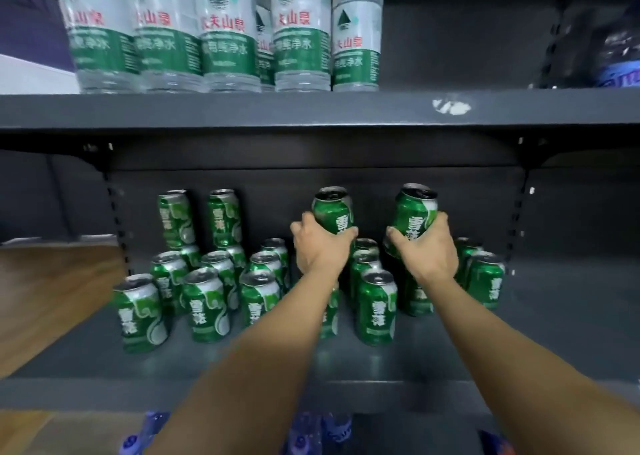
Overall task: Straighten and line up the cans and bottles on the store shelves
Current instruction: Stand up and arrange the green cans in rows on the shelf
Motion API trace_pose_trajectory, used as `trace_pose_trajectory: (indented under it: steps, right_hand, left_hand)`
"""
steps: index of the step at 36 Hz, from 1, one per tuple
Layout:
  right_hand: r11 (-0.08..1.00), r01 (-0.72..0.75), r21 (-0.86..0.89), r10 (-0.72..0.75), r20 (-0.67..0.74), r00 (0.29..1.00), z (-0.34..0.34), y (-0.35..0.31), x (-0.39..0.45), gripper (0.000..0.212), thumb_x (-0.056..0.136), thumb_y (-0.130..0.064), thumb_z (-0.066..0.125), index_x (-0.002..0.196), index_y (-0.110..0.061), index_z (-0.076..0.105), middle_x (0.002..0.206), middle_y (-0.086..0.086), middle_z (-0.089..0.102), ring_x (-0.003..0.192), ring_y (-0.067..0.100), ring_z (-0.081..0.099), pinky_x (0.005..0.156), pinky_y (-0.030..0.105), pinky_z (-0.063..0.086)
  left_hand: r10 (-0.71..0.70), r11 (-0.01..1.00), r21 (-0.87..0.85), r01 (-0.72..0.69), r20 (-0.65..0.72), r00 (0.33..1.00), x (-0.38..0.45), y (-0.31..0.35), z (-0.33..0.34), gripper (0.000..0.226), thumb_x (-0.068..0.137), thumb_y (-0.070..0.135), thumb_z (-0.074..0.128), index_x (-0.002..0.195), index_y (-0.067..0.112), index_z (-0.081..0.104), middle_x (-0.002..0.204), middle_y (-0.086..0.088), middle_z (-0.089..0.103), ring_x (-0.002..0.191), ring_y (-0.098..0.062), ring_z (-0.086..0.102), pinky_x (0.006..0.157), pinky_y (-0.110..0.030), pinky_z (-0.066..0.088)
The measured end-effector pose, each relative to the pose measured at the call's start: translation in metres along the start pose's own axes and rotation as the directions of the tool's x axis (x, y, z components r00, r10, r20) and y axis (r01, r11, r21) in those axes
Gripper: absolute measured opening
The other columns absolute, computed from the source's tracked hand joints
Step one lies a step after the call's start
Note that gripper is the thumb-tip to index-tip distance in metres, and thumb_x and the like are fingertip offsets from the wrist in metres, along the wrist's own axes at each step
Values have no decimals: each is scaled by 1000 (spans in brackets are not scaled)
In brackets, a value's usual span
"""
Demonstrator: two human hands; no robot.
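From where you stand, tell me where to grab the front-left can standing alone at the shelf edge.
Grip the front-left can round its mid-body, coming from the front. It stands upright at the shelf edge with open space in front and to its left, so fingers can wrap the wall.

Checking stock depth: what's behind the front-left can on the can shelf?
Behind the front-left can stands another green can, with stacked cans further back. Their lower parts are hidden.

Dark grey metal middle shelf (519,343) carrying upright green beer cans (207,305) in loose rows, two more stacked at back left (199,217). Upper shelf (311,110) bearing green-labelled water bottles (228,32) along its front edge.
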State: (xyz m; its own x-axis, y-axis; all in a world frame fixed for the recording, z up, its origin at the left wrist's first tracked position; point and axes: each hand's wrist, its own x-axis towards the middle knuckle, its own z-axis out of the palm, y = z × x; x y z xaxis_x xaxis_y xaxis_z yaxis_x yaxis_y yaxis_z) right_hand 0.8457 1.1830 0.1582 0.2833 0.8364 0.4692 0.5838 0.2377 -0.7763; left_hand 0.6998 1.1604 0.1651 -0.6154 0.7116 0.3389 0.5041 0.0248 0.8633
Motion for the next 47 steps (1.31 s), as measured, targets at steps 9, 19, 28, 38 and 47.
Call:
trace_pose_trajectory:
  steps: [9, 19, 28, 38, 47]
  right_hand:
    - [1000, 16, 15, -19, 220, 975, 95, -57, 16, 80, 72, -47, 78, 133, -11, 40, 128, 13, 54, 115, 36, 54, 90, 40, 49]
    - [997, -19, -73, 40, 299, 953, 157, -60, 37, 89, 69, -49, 79, 137, -7, 40, 135, 14, 52, 122, 31, 53, 96, 35, 47]
    - [998, -2, -59, 21, 320, 947, 167, -57, 47, 84, 65, -49, 81, 130, -9, 45, 129, 12, 57, 117, 29, 56, 91, 32, 48]
    - [996, -40, -74, 64, 356, 932, 170, -53, 47, 101, 68, -52, 78, 143, -7, 29, 142, 14, 43, 128, 32, 47, 101, 39, 44]
    - [993, -82, 81, 45, 381, 923, 167, -51, 46, 83, 64, -39, 85, 129, -10, 42, 125, 11, 59, 115, 30, 58, 96, 42, 49]
  left_hand:
    - [-53, 993, 106, 47, 56, 997, 108, -50, -50, 85, 67, 48, 81, 136, 16, 42, 145, -9, 40, 125, -29, 47, 96, -34, 43]
    - [-92, 982, 176, 66, 145, 985, 145, -68, -46, 82, 72, 43, 79, 132, 4, 41, 144, -16, 39, 130, -31, 43, 90, -42, 45]
    - [-103, 986, 145, 84, 133, 986, 145, -67, -41, 89, 73, 41, 78, 139, 13, 26, 143, -12, 35, 124, -34, 47, 90, -43, 44]
    - [-100, 995, 40, 96, 104, 990, 139, -77, -37, 85, 74, 37, 78, 136, 7, 27, 139, -16, 35, 125, -36, 43, 95, -43, 42]
    - [-125, 990, -41, 132, 148, 981, 140, -86, -36, 72, 74, 32, 79, 126, 7, 36, 126, -18, 54, 113, -37, 55, 92, -43, 49]
